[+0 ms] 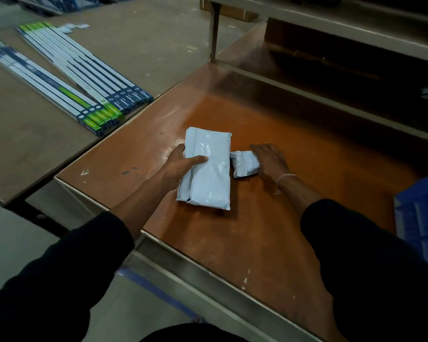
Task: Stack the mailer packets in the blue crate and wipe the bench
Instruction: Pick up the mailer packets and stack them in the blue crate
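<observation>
My left hand (181,166) grips the long white plastic mailer packet (206,169) lying lengthwise away from me, my right hand (269,160) rests flat-fingered against the small crumpled packet (244,164), nearer the blue plastic crate (420,218) at right.

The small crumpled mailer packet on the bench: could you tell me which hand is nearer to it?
Right. The right hand rests against the small packet; the left hand grips the large packet beside it.
</observation>
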